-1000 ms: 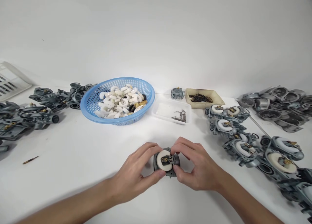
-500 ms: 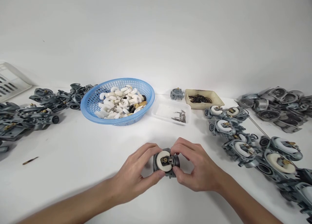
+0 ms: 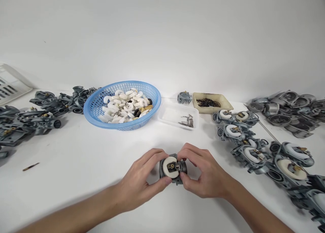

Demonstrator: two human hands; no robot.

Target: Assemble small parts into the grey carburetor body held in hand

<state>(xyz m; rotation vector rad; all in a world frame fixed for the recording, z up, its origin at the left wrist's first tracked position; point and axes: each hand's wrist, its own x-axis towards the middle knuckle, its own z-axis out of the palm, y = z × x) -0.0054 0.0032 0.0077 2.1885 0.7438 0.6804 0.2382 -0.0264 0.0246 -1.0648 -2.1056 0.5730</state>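
Carburetor (image 3: 173,168) unmoved, seemingly; left hand (image 3: 140,184), right hand (image 3: 203,173) still gripping.

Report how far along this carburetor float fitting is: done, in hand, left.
Done: a row of carburetor bodies with white floats fitted lies right. In hand: the left hand and right hand grip one carburetor body, its white float seated. Left: bare carburetor bodies heaped left; the blue basket holds many loose floats.

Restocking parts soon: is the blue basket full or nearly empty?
Partly full. The blue basket holds a heap of white curved floats that leaves its left side bare and stays below the rim.
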